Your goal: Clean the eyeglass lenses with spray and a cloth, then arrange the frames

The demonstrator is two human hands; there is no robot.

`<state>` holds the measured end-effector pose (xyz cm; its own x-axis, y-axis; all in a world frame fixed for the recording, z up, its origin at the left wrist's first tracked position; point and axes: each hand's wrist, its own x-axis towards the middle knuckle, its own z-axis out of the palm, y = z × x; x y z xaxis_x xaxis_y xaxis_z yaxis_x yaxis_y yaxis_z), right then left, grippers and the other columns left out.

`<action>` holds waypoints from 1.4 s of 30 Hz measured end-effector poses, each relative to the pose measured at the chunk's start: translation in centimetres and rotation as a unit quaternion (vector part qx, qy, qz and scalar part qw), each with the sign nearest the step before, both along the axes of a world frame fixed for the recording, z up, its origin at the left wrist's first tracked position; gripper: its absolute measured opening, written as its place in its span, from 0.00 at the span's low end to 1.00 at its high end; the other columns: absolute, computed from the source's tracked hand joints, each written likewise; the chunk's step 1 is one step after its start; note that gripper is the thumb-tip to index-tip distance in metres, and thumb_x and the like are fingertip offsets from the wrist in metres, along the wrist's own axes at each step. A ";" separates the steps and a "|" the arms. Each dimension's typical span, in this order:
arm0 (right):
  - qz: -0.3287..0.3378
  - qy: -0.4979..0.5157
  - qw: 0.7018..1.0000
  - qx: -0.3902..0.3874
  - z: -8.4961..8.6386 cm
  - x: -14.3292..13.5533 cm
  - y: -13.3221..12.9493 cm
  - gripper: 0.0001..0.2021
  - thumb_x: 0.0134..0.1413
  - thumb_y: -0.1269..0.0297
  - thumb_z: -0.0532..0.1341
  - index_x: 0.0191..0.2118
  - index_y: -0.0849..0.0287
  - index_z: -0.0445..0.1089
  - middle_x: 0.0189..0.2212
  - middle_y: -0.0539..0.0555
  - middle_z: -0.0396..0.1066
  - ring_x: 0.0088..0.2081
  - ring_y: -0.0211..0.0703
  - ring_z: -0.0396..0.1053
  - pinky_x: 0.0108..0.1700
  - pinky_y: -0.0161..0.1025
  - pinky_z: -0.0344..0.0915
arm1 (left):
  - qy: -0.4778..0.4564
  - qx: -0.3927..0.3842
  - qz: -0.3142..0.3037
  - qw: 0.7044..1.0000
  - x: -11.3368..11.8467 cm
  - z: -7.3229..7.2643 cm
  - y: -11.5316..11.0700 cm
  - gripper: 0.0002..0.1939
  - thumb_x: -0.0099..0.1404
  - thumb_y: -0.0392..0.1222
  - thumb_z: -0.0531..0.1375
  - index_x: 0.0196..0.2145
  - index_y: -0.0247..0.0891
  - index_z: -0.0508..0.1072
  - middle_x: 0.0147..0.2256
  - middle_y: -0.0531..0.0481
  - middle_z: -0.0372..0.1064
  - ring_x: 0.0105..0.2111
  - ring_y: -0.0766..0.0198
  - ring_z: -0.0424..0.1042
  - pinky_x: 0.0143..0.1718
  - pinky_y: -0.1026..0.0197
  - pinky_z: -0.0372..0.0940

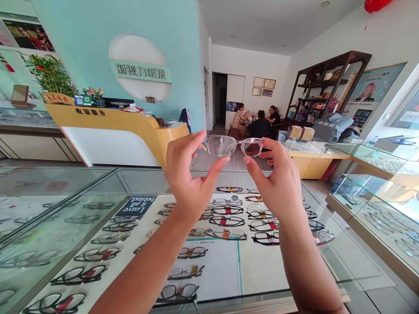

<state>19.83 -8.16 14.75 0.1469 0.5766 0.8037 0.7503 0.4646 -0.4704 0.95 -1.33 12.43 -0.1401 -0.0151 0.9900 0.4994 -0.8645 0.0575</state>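
A pair of clear-framed eyeglasses [221, 146] is held up in front of me, above the glass display case [108, 183]. My left hand [189, 172] pinches the left side of the frame between thumb and fingers. On the other side, my right hand [278, 174] grips the right rim and hinge, its thumb below the lens. The lenses face me, and the shop shows through them. Beneath my forearms, rows of eyeglasses [225, 221] with dark and clear frames lie in the case, several with red or yellow tags. My arms cover part of these rows.
Beyond the case stands a yellow and white cashier counter [131, 126]. More glass cases [386, 209] line the right side. Several people [261, 124] sit at a table in the back, near a dark wooden shelf [322, 87]. A dark blue sign [136, 206] lies among the frames.
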 end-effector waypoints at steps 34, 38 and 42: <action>-0.025 -0.007 0.997 0.077 -0.6 0.2 -0.1 0.21 0.67 0.55 0.67 0.60 0.47 0.63 0.54 0.59 0.76 0.55 0.57 0.76 0.50 0.59 0.77 | -0.005 -0.079 -0.015 0.997 0.0 -0.8 0.6 0.30 0.70 0.55 0.73 0.66 0.52 0.74 0.59 0.45 0.81 0.49 0.54 0.82 0.49 0.49 0.74; -0.023 -0.004 0.997 0.076 -0.6 0.1 -0.2 0.21 0.67 0.56 0.67 0.60 0.48 0.63 0.55 0.59 0.75 0.55 0.57 0.76 0.52 0.59 0.77 | -0.006 -0.083 -0.016 0.996 0.0 -0.9 0.7 0.31 0.70 0.55 0.73 0.67 0.51 0.74 0.58 0.45 0.81 0.49 0.54 0.82 0.49 0.50 0.74; -0.025 0.000 0.997 0.080 -0.5 0.1 -0.4 0.21 0.66 0.56 0.68 0.60 0.48 0.63 0.55 0.60 0.75 0.55 0.57 0.75 0.51 0.59 0.78 | 0.000 -0.085 -0.022 0.996 0.1 -1.0 0.8 0.31 0.70 0.56 0.73 0.67 0.52 0.74 0.57 0.46 0.81 0.50 0.53 0.81 0.50 0.50 0.74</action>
